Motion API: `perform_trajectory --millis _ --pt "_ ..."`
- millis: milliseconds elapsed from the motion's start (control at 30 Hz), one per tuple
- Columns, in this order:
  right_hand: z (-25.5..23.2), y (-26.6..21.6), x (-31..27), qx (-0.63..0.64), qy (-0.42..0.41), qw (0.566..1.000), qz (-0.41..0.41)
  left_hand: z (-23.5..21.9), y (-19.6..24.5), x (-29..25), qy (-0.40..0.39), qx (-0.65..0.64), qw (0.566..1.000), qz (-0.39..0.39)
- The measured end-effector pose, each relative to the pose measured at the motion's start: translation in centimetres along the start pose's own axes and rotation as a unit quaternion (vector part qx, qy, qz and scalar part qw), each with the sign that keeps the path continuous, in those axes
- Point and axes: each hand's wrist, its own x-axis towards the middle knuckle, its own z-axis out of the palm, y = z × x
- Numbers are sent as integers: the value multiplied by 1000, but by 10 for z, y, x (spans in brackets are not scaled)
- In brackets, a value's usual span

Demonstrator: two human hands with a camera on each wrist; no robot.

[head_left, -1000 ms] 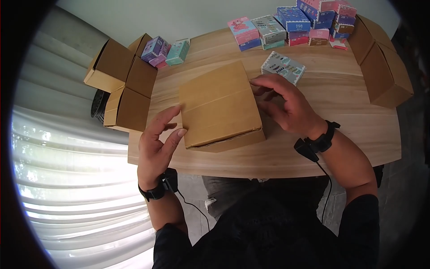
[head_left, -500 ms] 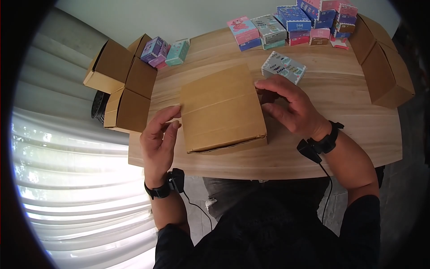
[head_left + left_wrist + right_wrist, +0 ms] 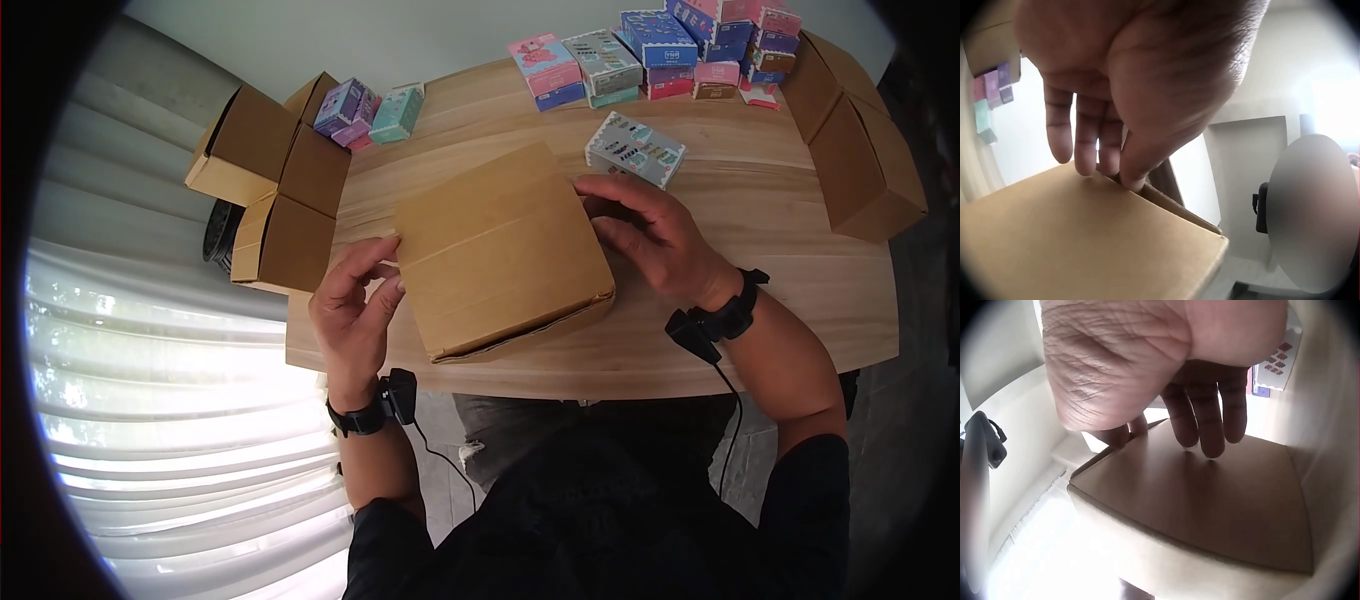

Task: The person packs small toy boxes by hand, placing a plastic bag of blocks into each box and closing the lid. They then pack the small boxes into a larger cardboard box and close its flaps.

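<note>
A brown cardboard box [image 3: 510, 250] sits in front of me on the wooden table, its top down and a thin gap along the near edge. At its left side is my left hand [image 3: 350, 305], index fingertip and thumb tip right at the edge. The left wrist view shows the thumb [image 3: 1134, 178] at a narrow slit by the top edge, the other fingers fairly straight. My right hand [image 3: 655, 240] is along the opposite side. In the right wrist view its extended fingers [image 3: 1207, 428] reach down to the box's side panel.
A grey patterned box [image 3: 636, 150] lies beyond my right hand. Several colourful small boxes [image 3: 655, 45] are stacked at the back right, others [image 3: 398, 115] at the back left. Brown cartons stand along the left [image 3: 290, 240] and right [image 3: 860, 165] table edges.
The brown box has turned slightly, and its near edge has shifted right and toward me. My right hand has moved a little right along with it; the left stays at the left side.
</note>
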Motion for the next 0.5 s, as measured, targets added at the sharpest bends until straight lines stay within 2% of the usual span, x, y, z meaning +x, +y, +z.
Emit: perform_trajectory --millis 167,267,367,467,500 --pt "0 -3 2 -4 0 1000 -3 1 -2 7 -9 111 989 97" --pt "0 -4 2 -46 -7 999 -13 0 2 13 -64 101 987 108" --pt "4 -2 1 -71 -7 997 -16 -6 13 17 -182 46 981 41" --pt "5 -3 3 31 -12 999 21 -3 19 20 -185 85 977 59" --pt "4 -3 4 -8 -20 1000 10 -2 19 19 -151 94 981 72"
